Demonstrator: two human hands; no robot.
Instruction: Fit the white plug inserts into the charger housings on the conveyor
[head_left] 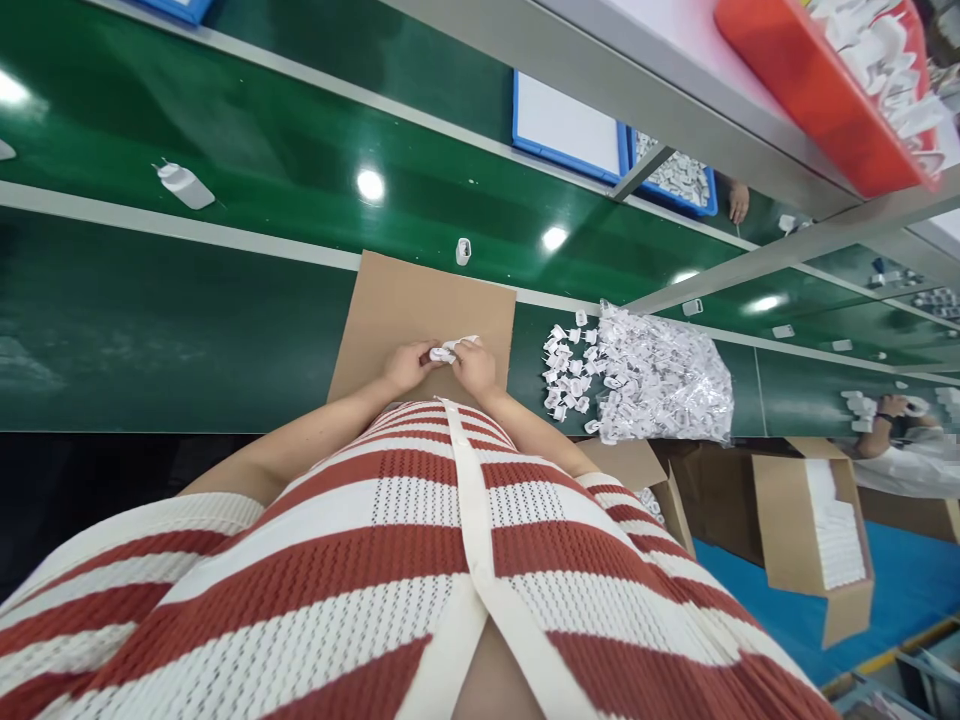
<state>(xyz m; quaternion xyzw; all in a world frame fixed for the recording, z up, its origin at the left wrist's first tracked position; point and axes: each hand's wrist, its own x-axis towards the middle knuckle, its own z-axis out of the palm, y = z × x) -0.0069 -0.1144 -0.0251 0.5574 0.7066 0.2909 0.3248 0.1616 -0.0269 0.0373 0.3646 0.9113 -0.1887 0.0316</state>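
Observation:
Close to my body, both hands meet over a brown cardboard sheet (420,300) on the green workbench. The fingers of my left hand (409,367) are closed on one end of a small white plastic charger part (442,354). My right hand (475,368) pinches the other end, and more white plastic shows above its fingers. Much of the part is hidden, so I cannot tell whether it is one piece or two. To the right, small white plug pieces (568,375) lie scattered beside a clear plastic bag (664,375) full of similar pieces.
Ahead runs a shiny green conveyor (300,170) with a white charger (184,185) and a white housing (463,250) on it. A metal shelf frame (735,262) and a red bin (825,95) overhang the right. Cardboard boxes (776,520) and a co-worker's hand (889,412) are farther right.

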